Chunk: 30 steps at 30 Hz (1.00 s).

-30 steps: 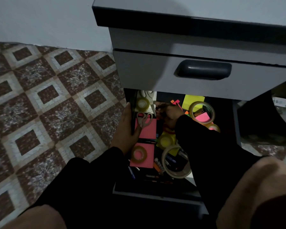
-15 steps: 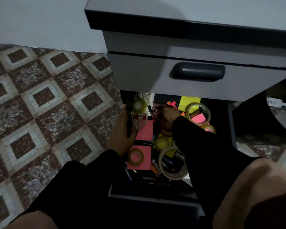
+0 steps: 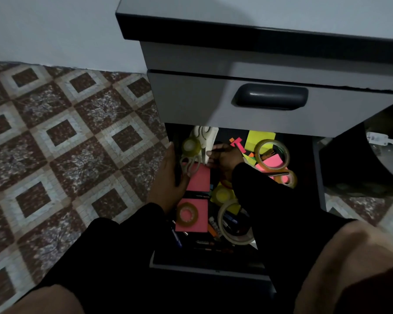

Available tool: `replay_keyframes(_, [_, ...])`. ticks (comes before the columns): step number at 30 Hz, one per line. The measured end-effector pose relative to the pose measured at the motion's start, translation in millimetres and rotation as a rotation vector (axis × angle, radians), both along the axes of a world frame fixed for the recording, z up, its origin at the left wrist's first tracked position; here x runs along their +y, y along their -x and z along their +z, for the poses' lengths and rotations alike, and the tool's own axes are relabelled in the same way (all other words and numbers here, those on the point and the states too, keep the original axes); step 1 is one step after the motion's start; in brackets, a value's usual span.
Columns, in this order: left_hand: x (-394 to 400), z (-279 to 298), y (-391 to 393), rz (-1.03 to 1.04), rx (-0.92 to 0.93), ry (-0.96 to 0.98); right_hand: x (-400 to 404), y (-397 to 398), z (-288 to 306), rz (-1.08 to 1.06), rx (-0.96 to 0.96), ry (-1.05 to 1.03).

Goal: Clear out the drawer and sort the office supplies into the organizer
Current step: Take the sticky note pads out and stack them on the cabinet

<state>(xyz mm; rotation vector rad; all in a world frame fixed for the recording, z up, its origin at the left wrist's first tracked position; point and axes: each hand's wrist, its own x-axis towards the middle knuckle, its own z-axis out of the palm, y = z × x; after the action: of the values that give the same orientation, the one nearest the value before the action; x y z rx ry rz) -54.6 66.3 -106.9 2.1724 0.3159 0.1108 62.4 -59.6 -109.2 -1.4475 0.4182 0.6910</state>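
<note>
Deep under the upper drawer (image 3: 270,100), my right hand (image 3: 222,156) fingers pinch something unclear; scissors (image 3: 191,164) could snag. Left hand (image 3: 168,177) grips the drawer wall (image 3: 176,141).

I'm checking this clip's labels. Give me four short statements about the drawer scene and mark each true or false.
1. The open drawer holds pink pads. True.
2. The right hand is outside the drawer. False: it reaches in among the supplies.
3. A tape roll lies on a pink pad. True.
4. The upper drawer is pulled fully out. False: it is only slightly forward, overhanging the open one.
</note>
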Motion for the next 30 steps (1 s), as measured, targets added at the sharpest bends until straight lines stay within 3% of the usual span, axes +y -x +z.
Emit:
replay_keyframes(7, [-0.3,13.1,2.0,-0.016,0.059,0.011,-41.4,20.9,16.7,0.059,-0.04,0.146])
replay_keyframes(13, [-19.9,31.9,7.2,-0.045,0.081,-0.265,-92.2,48.8,36.1,0.284,-0.074,0.242])
replay_keyframes(20, [-51.0,58.1,23.6,-0.373,0.092,-0.327,-134.7,74.7,78.6,0.667,-0.288,0.352])
replay_keyframes(24, [-65.1,63.0,34.7,-0.45,0.205,-0.115,-147.3,81.9,99.5,0.744,-0.326,0.341])
replay_keyframes(30, [-80.5,71.3,49.5,-0.338,0.34,0.24,-154.5,92.1,100.0,0.445,-0.199,0.151])
